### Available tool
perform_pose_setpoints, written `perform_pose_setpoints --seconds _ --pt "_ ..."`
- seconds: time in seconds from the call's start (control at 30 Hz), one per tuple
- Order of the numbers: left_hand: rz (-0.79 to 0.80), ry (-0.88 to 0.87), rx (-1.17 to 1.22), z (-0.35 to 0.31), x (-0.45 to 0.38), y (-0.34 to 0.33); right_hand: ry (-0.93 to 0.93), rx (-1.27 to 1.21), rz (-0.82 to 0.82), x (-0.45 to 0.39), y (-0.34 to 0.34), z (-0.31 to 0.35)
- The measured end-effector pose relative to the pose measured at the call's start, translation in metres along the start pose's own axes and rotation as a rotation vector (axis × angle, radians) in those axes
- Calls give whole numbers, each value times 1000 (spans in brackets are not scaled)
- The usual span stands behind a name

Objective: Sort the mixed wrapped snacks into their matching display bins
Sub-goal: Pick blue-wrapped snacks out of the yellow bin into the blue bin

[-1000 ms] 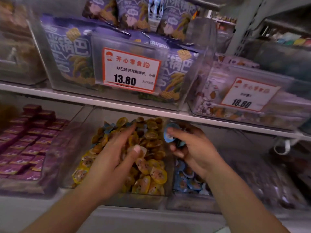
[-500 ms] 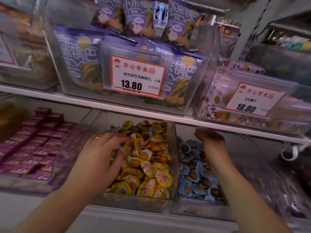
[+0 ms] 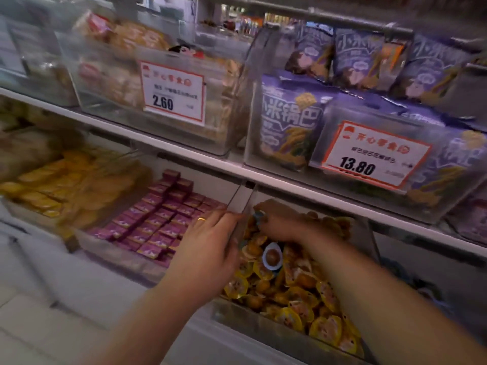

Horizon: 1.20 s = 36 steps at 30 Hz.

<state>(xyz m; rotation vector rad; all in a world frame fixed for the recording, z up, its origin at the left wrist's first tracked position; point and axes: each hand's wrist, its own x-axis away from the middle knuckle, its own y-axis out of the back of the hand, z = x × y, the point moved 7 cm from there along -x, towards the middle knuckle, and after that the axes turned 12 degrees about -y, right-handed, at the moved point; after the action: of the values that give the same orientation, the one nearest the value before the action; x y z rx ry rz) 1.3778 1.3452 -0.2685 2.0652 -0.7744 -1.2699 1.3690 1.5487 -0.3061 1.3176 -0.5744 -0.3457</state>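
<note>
the right hand reaches into the bin of yellow snacks, fingers pinching a blue-wrapped snack at its 11 o'clock corner. another blue snack lies on the pile. the left hand rests on the bin's 9 o'clock wall, fingers relaxed.

You see yellow-wrapped snacks with one blue-rimmed brown snack among them, beside purple boxes.

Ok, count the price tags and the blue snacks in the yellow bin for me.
Price tags: 2, marked 2.60 and 13.80
Blue snacks: 2, one lying loose, one pinched by the right hand at
Total: 4
</note>
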Motion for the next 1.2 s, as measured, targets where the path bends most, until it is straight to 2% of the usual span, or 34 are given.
perform_pose_setpoints --seconds 0.1,0.2,0.33,0.4,0.53,0.63,0.67,0.73,0.8,0.9,1.2 --pt "4 0 40 5 0 -2 -38 145 78 -22 -15 3" --pt "18 -6 57 9 0 -4 -53 120 104 -33 -14 4" --pt "19 0 64 11 2 -2 -30 169 246 -37 -19 6" --pt "30 0 70 9 3 -1 -18 185 262 -40 -18 7" --pt "-38 -52 -54 -3 3 8 -4 222 86 -36 -4 6" --pt "-165 -213 -21 -36 -2 11 56 121 -21 -18 8 -2" --pt "-148 -262 19 -48 -4 4 46 33 -36 -10 13 -8" --pt "-8 -291 83 -64 -3 -22 -14 -157 -54 8 23 -25" --pt "134 -223 89 -61 0 -49 -54 -300 -77 27 31 -39" --pt "238 -53 36 -38 2 -72 -119 -413 -163 56 39 -57" --pt "244 40 -69 -25 -7 -79 -134 -706 -529 158 45 -88"
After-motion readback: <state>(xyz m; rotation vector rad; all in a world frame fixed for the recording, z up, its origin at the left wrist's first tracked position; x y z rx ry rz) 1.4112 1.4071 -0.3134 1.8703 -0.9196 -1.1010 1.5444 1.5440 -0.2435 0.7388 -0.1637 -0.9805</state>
